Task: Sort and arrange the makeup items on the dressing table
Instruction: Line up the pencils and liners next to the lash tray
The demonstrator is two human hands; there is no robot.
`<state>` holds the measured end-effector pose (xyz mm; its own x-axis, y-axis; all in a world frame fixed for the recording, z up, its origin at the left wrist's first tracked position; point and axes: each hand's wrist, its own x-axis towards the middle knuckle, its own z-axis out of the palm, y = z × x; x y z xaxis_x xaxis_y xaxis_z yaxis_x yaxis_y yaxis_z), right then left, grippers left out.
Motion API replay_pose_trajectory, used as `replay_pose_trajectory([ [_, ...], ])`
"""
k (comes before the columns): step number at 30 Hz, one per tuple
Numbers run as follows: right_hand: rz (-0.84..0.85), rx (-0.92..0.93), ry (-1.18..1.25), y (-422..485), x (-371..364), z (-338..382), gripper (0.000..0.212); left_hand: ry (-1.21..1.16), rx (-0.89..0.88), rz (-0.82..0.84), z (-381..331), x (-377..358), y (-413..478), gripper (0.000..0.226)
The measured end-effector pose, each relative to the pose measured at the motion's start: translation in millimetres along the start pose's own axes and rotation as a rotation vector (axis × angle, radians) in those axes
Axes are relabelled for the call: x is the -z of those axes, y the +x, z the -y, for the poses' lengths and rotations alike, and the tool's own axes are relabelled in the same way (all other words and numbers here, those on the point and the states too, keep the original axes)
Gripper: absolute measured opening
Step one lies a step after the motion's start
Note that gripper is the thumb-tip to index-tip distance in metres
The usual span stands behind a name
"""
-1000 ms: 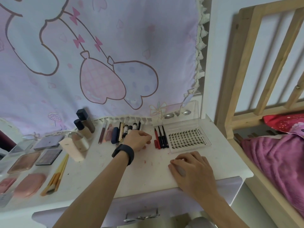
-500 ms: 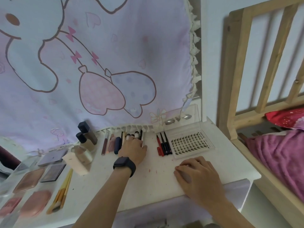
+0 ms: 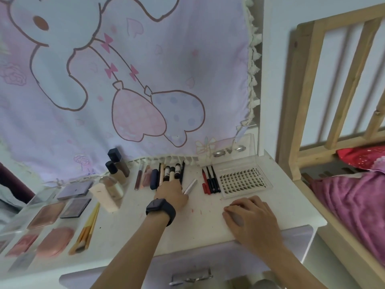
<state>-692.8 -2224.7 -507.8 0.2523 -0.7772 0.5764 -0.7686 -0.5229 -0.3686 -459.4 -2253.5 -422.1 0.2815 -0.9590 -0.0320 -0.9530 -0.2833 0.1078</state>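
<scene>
My left hand (image 3: 173, 193), with a dark watch on its wrist, lies at the near end of a row of tubes and pencils (image 3: 171, 173) lined up along the back of the white dressing table (image 3: 129, 230). It grips a slim silver tube (image 3: 190, 186) that sticks out to its right. A fingertip reaches in among the row. My right hand (image 3: 248, 215) rests palm down near the front edge, fingers loosely bent and holding nothing. Red and black pencils (image 3: 210, 180) lie beside an open lash box (image 3: 242, 180).
Two foundation bottles (image 3: 116, 163), a glass jar (image 3: 112, 186) and a sponge (image 3: 104, 198) stand left of the row. Palettes (image 3: 73, 188), pink compacts (image 3: 55, 240) and yellow brushes (image 3: 87, 232) fill the left side. A wooden bed frame (image 3: 291, 122) borders the table on the right.
My left hand drew back a little from the row, and the silver tube now shows at its right side. My right hand stayed put. The view tilted slightly.
</scene>
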Motion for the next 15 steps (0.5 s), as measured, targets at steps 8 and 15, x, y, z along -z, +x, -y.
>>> replay_pose_trajectory([
  [8,0.037,-0.06,0.016,4,9,9,0.019,-0.373,-0.2,-0.217,39,-15,-69,0.02],
  [15,0.266,-0.284,0.576,4,31,68,0.066,-0.315,-0.488,-0.486,46,-16,-130,0.016],
])
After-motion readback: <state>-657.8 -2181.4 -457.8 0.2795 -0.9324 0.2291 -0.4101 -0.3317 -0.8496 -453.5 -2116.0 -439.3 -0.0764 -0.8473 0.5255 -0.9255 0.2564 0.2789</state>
